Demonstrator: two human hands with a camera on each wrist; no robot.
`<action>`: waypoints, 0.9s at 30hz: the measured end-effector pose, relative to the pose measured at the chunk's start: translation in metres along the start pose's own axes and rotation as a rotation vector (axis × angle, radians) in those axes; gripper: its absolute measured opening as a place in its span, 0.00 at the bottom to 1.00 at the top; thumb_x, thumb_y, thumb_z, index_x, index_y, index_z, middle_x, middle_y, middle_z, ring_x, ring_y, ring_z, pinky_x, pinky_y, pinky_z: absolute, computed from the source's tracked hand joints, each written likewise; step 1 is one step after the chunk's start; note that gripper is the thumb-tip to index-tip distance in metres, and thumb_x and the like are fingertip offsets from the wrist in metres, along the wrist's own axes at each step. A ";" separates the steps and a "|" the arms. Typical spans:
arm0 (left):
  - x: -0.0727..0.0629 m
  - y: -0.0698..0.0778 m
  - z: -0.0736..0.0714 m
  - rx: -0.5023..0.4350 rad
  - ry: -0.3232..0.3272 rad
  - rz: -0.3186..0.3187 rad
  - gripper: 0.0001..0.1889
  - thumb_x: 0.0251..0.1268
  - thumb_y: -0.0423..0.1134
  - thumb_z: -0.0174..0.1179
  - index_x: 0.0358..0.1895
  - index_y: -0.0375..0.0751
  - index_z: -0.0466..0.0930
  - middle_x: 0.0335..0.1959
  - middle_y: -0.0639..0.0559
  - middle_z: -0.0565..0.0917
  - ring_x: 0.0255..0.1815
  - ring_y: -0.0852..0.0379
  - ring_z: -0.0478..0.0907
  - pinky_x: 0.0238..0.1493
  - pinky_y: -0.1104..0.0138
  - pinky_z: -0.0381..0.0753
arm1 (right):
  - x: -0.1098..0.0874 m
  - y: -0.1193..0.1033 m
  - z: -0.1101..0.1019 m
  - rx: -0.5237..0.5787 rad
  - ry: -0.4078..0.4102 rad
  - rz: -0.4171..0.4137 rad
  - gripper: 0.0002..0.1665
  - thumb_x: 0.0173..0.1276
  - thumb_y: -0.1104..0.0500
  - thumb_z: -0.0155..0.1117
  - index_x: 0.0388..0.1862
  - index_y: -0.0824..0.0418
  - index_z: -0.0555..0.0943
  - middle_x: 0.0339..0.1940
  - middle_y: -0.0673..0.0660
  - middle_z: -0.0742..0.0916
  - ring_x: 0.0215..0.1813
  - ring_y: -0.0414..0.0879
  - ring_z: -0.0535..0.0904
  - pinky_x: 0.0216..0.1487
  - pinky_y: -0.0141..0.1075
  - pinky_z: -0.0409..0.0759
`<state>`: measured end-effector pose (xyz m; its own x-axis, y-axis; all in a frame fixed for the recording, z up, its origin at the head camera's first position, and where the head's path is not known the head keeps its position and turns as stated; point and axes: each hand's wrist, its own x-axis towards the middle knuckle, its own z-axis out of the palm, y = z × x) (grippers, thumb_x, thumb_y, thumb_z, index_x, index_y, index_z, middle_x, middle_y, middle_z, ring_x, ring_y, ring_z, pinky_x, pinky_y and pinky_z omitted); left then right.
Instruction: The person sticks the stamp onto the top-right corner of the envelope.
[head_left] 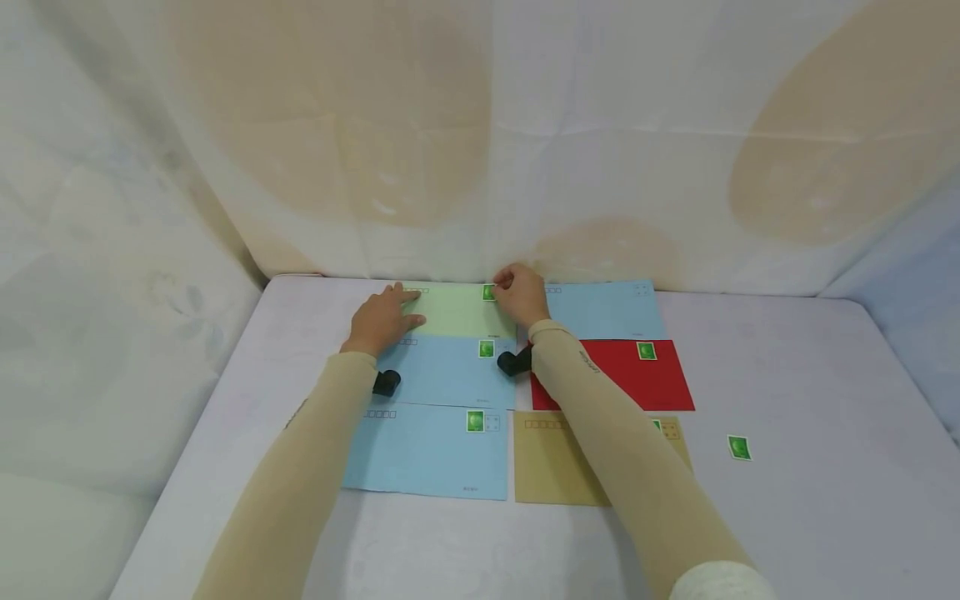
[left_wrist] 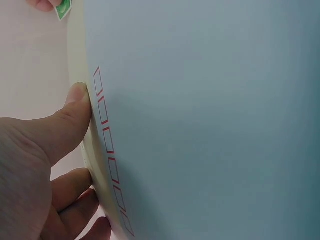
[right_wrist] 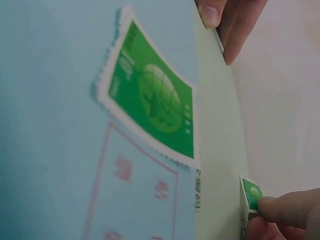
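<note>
At the back of the table lies a pale green envelope (head_left: 450,314). My left hand (head_left: 380,322) rests on its left end, thumb and fingers spread. In the left wrist view that thumb (left_wrist: 75,102) sits along the envelope's edge. My right hand (head_left: 523,297) pinches a green postage stamp (head_left: 489,292) between thumb and finger at the envelope's upper right corner. The right wrist view shows this stamp (right_wrist: 252,193) slightly tilted at the fingertips. Just in front is a light blue envelope (head_left: 442,375) bearing a similar stamp (head_left: 487,349).
Another stamped blue envelope (head_left: 427,458) lies nearer me. To the right are a blue envelope (head_left: 607,312) with no stamp showing, a stamped red one (head_left: 637,383) and a stamped tan one (head_left: 558,467), partly under my right forearm. One loose stamp (head_left: 738,447) lies on the table (head_left: 810,375).
</note>
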<state>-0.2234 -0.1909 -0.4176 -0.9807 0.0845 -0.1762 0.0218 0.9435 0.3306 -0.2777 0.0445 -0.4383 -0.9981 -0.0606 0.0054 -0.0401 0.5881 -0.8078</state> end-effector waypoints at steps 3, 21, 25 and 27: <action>-0.001 0.001 -0.001 0.004 0.000 0.001 0.31 0.72 0.48 0.62 0.75 0.46 0.67 0.77 0.35 0.59 0.75 0.29 0.59 0.70 0.40 0.64 | 0.001 -0.001 0.001 -0.020 0.001 0.016 0.08 0.69 0.64 0.64 0.45 0.65 0.82 0.44 0.60 0.85 0.47 0.53 0.80 0.51 0.44 0.79; -0.001 -0.003 0.001 0.020 0.015 0.019 0.31 0.72 0.48 0.62 0.75 0.45 0.68 0.77 0.34 0.60 0.73 0.28 0.61 0.69 0.41 0.66 | -0.001 -0.005 0.009 -0.064 0.054 0.038 0.05 0.69 0.66 0.63 0.42 0.65 0.83 0.40 0.60 0.86 0.43 0.53 0.80 0.46 0.42 0.80; -0.002 -0.003 0.000 0.019 0.008 0.016 0.31 0.72 0.48 0.62 0.75 0.45 0.67 0.77 0.34 0.59 0.73 0.28 0.61 0.69 0.41 0.66 | -0.002 -0.005 0.010 -0.070 0.050 0.037 0.05 0.69 0.67 0.63 0.42 0.65 0.83 0.40 0.61 0.85 0.43 0.53 0.79 0.47 0.42 0.80; -0.002 -0.003 -0.001 0.019 0.006 0.014 0.31 0.72 0.49 0.62 0.75 0.46 0.68 0.77 0.35 0.60 0.73 0.29 0.61 0.69 0.41 0.66 | -0.002 -0.005 0.010 -0.072 0.048 0.036 0.05 0.69 0.67 0.63 0.42 0.65 0.83 0.40 0.60 0.85 0.43 0.53 0.79 0.47 0.42 0.79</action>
<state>-0.2214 -0.1936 -0.4175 -0.9814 0.0961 -0.1663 0.0394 0.9481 0.3154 -0.2748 0.0336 -0.4397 -1.0000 -0.0008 0.0062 -0.0053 0.6460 -0.7633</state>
